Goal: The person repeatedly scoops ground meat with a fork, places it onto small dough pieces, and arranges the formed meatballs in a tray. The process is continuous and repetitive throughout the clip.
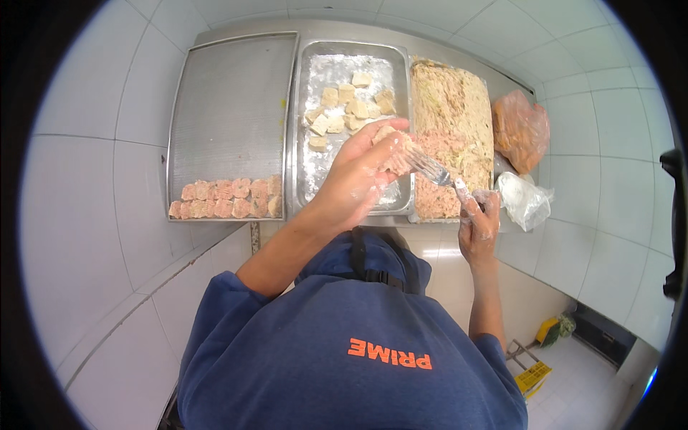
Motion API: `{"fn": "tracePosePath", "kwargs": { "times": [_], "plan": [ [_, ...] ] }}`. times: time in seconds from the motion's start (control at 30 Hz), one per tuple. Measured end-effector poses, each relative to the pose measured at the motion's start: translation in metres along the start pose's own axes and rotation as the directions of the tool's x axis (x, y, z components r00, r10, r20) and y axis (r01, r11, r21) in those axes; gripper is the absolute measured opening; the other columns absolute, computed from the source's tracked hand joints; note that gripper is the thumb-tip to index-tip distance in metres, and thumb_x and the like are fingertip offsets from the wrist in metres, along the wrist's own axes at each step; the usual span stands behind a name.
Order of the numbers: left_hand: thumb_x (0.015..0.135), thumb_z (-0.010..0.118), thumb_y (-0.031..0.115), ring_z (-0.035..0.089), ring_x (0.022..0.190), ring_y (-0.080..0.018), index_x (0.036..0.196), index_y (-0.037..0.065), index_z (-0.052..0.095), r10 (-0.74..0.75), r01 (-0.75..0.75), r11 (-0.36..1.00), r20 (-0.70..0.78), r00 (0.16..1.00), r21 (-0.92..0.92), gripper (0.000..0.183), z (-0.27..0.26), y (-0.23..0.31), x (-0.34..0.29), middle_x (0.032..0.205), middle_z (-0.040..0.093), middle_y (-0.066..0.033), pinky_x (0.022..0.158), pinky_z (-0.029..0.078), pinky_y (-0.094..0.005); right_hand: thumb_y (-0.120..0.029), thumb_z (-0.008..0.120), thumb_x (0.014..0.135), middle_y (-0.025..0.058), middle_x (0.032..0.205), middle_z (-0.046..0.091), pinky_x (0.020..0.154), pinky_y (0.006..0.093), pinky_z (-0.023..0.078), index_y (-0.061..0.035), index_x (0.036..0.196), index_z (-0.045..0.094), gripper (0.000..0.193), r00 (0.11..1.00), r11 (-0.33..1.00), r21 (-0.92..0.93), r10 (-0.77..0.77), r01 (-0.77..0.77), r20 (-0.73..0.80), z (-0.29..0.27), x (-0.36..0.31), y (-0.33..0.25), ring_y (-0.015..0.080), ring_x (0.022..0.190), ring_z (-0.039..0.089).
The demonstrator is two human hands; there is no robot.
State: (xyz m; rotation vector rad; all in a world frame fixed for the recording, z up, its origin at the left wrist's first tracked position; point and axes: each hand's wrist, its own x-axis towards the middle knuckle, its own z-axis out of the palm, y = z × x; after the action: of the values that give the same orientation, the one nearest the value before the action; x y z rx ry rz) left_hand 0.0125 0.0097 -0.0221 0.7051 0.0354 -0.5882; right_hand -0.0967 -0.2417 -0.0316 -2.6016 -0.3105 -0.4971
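Observation:
Over the right side of the floury metal tray point(308, 175), my left hand point(358, 168) cups a lump of pink minced meat point(393, 163), fingers curled around it. My right hand point(479, 218) grips a metal fork point(430, 168) by its handle, its tines pressed against the meat. White flour coats the fingers of my right hand. Several pale tofu-like pieces point(346, 93) lie in flour in the tray's far half. To the right stands a tray of minced meat mixture point(459, 100), pinker at its near end.
At the left, a large metal tray point(229, 100) has rows of shaped meat pieces point(223, 198) along its near edge. On the right are an orange-filled plastic bag point(521, 132) and a clear plastic bag point(525, 199). Tiled walls enclose the counter. A yellow item point(532, 378) stands on the floor, lower right.

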Motion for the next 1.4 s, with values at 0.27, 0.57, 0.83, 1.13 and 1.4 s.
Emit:
{"fn": "tracePosePath", "kwargs": {
  "times": [0.27,0.57,0.83,1.13,1.4],
  "plan": [
    [0.114,0.045,0.030,0.065,0.106,-0.0192,0.129,0.004,0.060,-0.131,0.085,0.956,0.149,0.980,0.282,0.034,-0.026,0.020,-0.012,0.125,0.061,-0.0116,0.088,0.060,-0.0384,0.007,0.071,0.078,0.0104,0.091,0.053,0.070,0.0407,0.044,-0.0145,0.123,0.079,0.050,0.978,0.982,0.013,-0.190,0.189,0.084,0.000,0.029,0.000,0.0296,0.083,0.051],
    [0.108,0.058,0.026,0.065,0.098,-0.0186,0.136,0.006,0.054,-0.005,0.039,0.902,-0.080,0.997,0.430,0.035,-0.131,0.061,-0.045,0.110,0.064,-0.0083,0.078,0.058,-0.0352,0.013,0.067,0.079,0.0158,0.097,0.058,0.079,0.0431,0.048,-0.0102,0.124,0.077,0.052,0.968,0.969,0.074,-0.240,0.236,0.065,0.008,0.027,-0.006,0.0344,0.093,0.057],
    [0.093,0.068,0.013,0.069,0.101,-0.0307,0.125,-0.001,0.063,0.693,0.397,0.385,-0.545,0.472,0.833,0.035,-0.419,0.145,-0.131,0.113,0.070,-0.0178,0.088,0.055,-0.0406,0.014,0.056,0.083,0.0152,0.100,0.057,0.081,0.0385,0.048,0.0007,0.134,0.069,0.054,0.999,0.998,0.058,-0.031,0.030,0.025,0.009,0.008,-0.008,0.0304,0.093,0.056],
    [0.088,0.066,0.011,0.066,0.112,-0.0427,0.126,0.004,0.068,0.752,0.642,-0.121,-0.352,0.557,0.757,0.039,-0.502,0.115,-0.193,0.114,0.073,-0.0253,0.101,0.049,-0.0498,0.013,0.055,0.084,0.0156,0.102,0.059,0.082,0.0389,0.049,0.0004,0.136,0.068,0.054,0.999,0.999,-0.020,0.042,-0.042,-0.001,0.016,-0.005,-0.007,0.0311,0.092,0.056],
    [0.098,0.068,0.022,0.066,0.105,-0.0336,0.128,0.007,0.070,0.767,0.199,-0.112,-0.042,0.640,0.974,0.033,-0.331,0.061,-0.066,0.117,0.071,-0.0182,0.094,0.054,-0.0459,0.010,0.058,0.092,0.0178,0.104,0.060,0.085,0.0395,0.049,-0.0008,0.133,0.069,0.045,0.981,0.981,0.066,0.184,-0.180,-0.060,0.014,-0.011,0.002,0.0320,0.093,0.058]
  ]
}}
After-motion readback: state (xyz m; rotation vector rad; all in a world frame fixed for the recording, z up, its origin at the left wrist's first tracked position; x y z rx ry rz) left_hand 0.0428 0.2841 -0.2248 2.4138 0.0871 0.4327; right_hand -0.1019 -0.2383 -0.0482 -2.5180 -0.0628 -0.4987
